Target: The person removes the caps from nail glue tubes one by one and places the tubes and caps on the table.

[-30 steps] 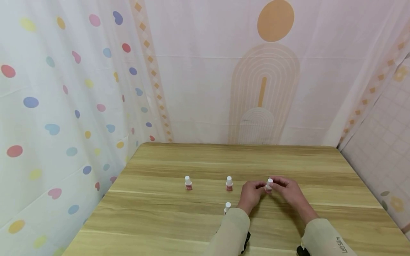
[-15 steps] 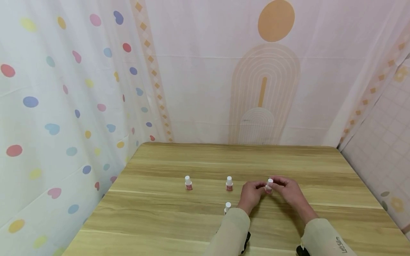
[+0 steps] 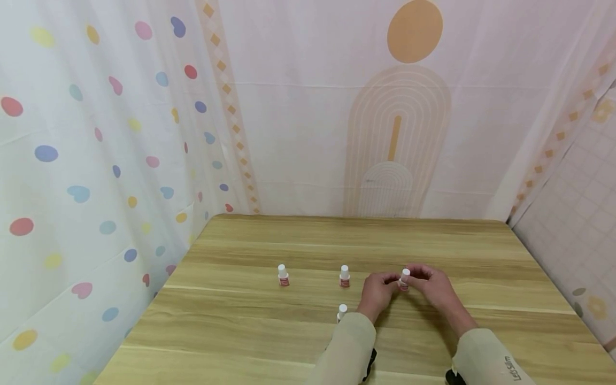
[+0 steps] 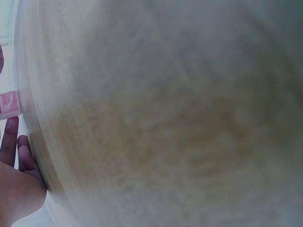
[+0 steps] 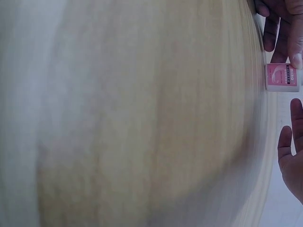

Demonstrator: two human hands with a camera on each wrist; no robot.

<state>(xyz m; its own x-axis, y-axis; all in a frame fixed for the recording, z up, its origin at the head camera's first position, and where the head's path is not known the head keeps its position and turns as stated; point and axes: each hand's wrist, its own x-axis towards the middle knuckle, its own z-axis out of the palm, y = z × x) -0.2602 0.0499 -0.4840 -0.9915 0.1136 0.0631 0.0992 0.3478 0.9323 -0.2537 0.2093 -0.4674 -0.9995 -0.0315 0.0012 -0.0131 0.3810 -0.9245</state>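
A small white bottle (image 3: 405, 276) with a pink label stands upright on the table between both hands. My left hand (image 3: 377, 294) reaches it from the left and pinches its lower body; in the right wrist view that thumb lies against the pink label (image 5: 280, 75). My right hand (image 3: 440, 291) comes from the right, with thumb and forefinger at the white cap. Its lower fingers (image 5: 286, 142) are spread apart from the bottle in the right wrist view, where the cap is out of frame. A left fingertip (image 4: 12, 125) touches the bottle's side in the left wrist view.
Two like bottles stand further left, one at the middle (image 3: 344, 277) and one at the far left (image 3: 283, 276). A nearer bottle (image 3: 342, 312) is partly hidden by the left sleeve (image 3: 353, 334). Patterned curtains (image 3: 298, 133) border the wooden table (image 3: 231, 331).
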